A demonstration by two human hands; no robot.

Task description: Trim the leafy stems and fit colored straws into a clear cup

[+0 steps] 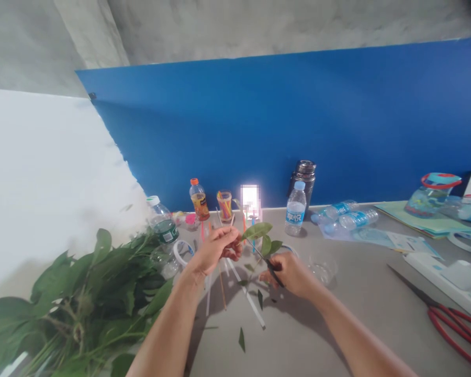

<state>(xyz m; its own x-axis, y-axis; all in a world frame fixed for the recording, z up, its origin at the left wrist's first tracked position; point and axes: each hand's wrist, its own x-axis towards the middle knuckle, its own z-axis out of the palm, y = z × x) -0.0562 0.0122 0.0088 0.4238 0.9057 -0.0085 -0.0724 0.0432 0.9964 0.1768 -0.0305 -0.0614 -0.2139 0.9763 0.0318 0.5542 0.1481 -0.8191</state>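
Observation:
My left hand [219, 250] pinches the stem of a green leafy sprig [257, 231] above the grey table [317, 324]. My right hand [288, 275] grips a small black-bladed pair of scissors [273, 272], whose tip lies close to the sprig's stem. Its handles are mostly hidden in my fingers. Several cut leaves [242, 339] lie on the tabletop below my hands. A large bunch of leafy branches [78, 298] lies at the lower left, nearest my left forearm.
Red-handled long scissors [453, 329] and a white power strip [443, 277] lie at the right. Several plastic water bottles [295, 209], a dark flask [303, 180] and a cup of coloured sticks [224, 205] stand along the blue wall. White and coloured straws [247, 293] lie under my hands.

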